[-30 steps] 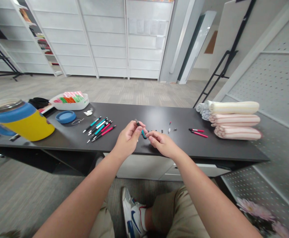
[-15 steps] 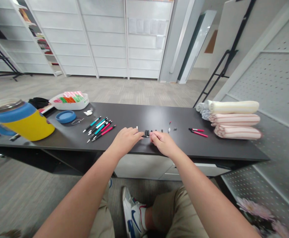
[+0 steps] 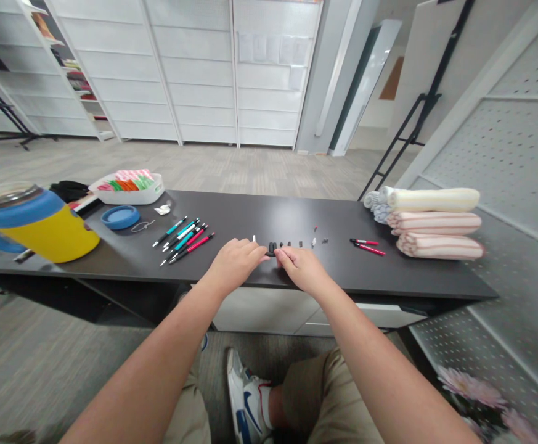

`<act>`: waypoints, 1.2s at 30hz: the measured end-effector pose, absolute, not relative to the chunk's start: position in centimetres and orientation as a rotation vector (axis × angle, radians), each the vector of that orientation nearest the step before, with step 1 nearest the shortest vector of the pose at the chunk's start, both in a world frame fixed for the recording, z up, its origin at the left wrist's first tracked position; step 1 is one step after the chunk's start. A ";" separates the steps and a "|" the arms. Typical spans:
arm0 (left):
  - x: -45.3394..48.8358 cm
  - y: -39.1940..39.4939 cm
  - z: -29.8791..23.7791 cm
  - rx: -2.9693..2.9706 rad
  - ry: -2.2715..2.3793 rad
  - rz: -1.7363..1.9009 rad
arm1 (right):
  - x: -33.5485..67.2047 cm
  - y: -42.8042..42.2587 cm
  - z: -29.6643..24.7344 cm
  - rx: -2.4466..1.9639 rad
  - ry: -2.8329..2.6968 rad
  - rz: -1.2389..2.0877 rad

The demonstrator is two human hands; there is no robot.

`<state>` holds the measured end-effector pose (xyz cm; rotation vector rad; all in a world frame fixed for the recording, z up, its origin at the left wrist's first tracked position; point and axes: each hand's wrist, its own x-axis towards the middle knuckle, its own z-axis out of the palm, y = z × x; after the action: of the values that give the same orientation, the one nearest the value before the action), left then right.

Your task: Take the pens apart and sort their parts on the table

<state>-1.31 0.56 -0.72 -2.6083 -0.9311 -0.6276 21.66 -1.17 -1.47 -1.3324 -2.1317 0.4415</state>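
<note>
Close together over the front of the dark desk, both hands are closed on one small item. My left hand (image 3: 238, 259) grips one end of a slim black pen part (image 3: 271, 253). My right hand (image 3: 300, 264) pinches the other end between thumb and fingers, which hide most of it. Just beyond the fingertips stand or lie several small black pieces (image 3: 273, 246), with a small white piece (image 3: 254, 238) to their left. Further right are a small clear-and-white piece (image 3: 313, 242) and a tiny red-tipped piece (image 3: 315, 229).
Several teal, white and red pens (image 3: 185, 239) lie left of my hands; red pens (image 3: 368, 246) lie right. Rolled towels (image 3: 437, 222) are stacked at the right end. A yellow-blue mug (image 3: 42, 228), blue lid (image 3: 119, 217) and white tray (image 3: 132, 196) stand left on the desk (image 3: 232, 213).
My hands stay at nearly the same spot; the right fingers have shifted slightly on the black pen part. The silvery bit seen between the hands before is now hidden.
</note>
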 end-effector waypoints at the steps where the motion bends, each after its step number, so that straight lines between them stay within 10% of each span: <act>1: -1.2 0.6 -0.8 -2.617 -0.935 -0.634 | 21.7 -1.2 -1.5 -1.323 -2.118 0.454; 36: -0.9 1.5 -1.2 -2.702 -1.124 -0.580 | 22.3 -0.9 -2.2 -1.292 -1.857 0.729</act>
<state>-0.89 1.48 -1.17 -2.7019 -1.1238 -0.5800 22.25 -0.88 -2.16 -1.2921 -1.8567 0.7287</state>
